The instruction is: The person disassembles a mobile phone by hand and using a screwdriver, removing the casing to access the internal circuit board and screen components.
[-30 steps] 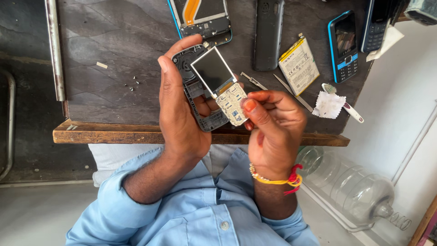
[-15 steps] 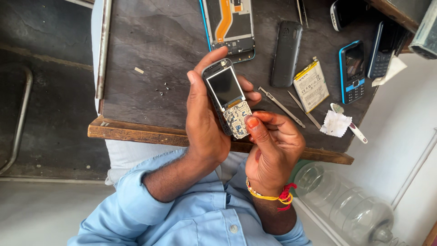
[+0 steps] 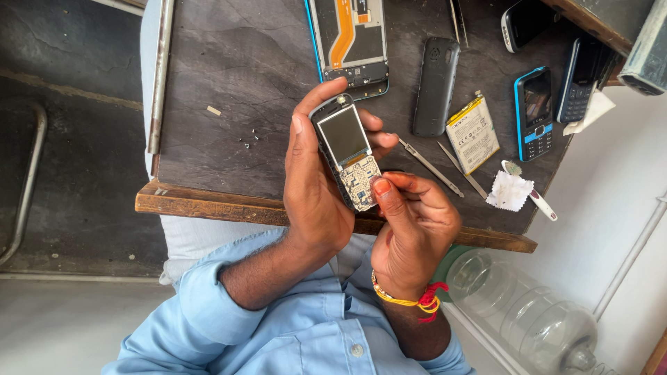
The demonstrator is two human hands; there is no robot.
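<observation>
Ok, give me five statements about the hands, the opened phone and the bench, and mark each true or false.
1. The left hand holds the opened keypad phone with its small screen showing. True.
2. The right hand rests flat on the table. False: its fingers touch the phone's exposed keypad board.
3. A blue-edged keypad phone lies on the table. True.
4. The tweezers are in the right hand. False: they lie on the table.
5. The phone battery sits inside the held phone. False: it lies on the table.

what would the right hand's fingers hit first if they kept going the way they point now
The right hand points its fingers up and to the left, straight at the bare keypad board of the opened phone held in the left hand. They seem to touch it already, though depth is hard to judge.
</observation>
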